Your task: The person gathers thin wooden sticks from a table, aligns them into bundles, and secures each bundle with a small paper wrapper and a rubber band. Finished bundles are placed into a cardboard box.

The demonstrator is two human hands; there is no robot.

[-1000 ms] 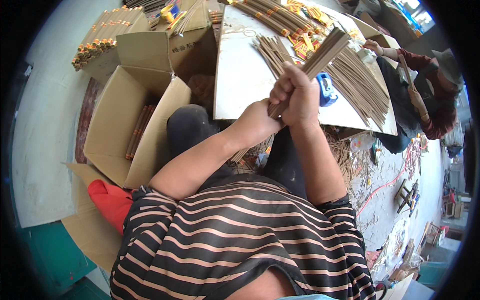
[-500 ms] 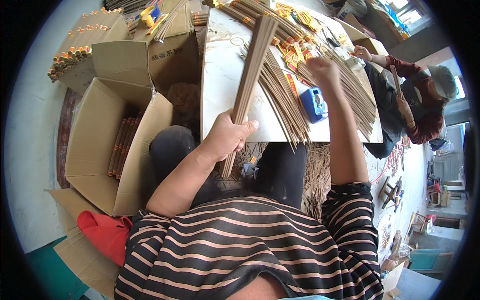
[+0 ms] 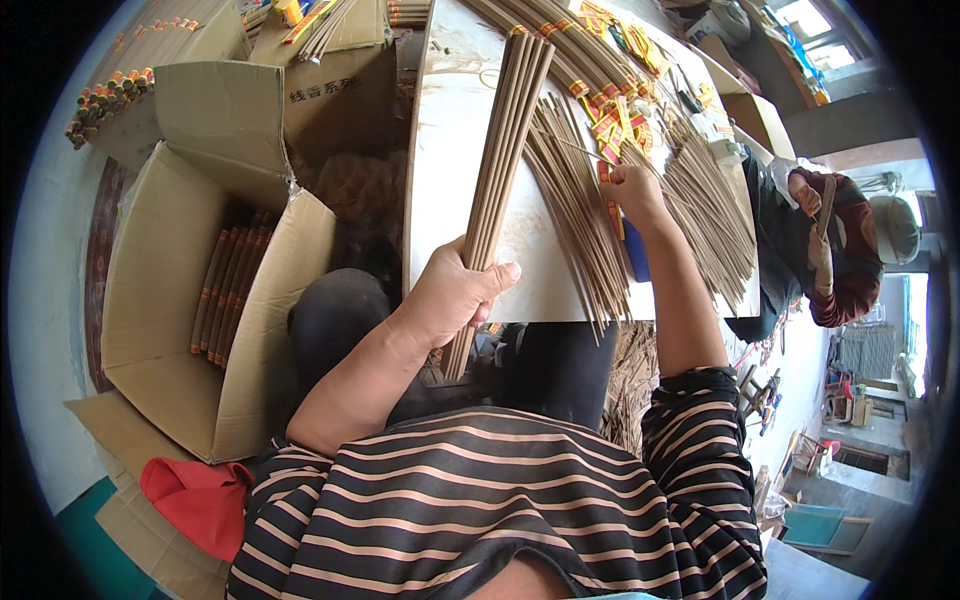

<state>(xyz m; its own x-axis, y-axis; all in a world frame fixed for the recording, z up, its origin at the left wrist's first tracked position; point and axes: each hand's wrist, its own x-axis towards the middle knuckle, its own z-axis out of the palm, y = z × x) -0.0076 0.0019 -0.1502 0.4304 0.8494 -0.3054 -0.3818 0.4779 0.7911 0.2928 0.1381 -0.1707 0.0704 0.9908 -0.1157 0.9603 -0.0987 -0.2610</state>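
My left hand (image 3: 455,295) is closed around a thick bundle of brown incense sticks (image 3: 500,160), held tilted above the table's near edge. Over the table, my right hand (image 3: 636,195) is closed, its fingers pinching what looks like one thin incense stick (image 3: 582,150) that points left. Loose incense sticks (image 3: 575,215) lie fanned out between my hands. A second spread of sticks (image 3: 705,205) lies right of my right forearm. The blue tape dispenser (image 3: 634,252) is mostly hidden behind that forearm. Red and yellow paper labels (image 3: 620,125) are heaped beyond my right hand.
Banded incense bundles (image 3: 570,45) lie along the far side of the white table (image 3: 440,200). At left, an open carton (image 3: 150,300) holds several bundles; more are stacked behind it. A red cloth (image 3: 195,500) hangs nearby. A co-worker (image 3: 845,240) sits at right holding sticks.
My right hand has opened its distance from the far labels, coming nearer, and a thin stick now shows at its fingers. My left hand still grips the bundle. The whole view has shifted slightly.
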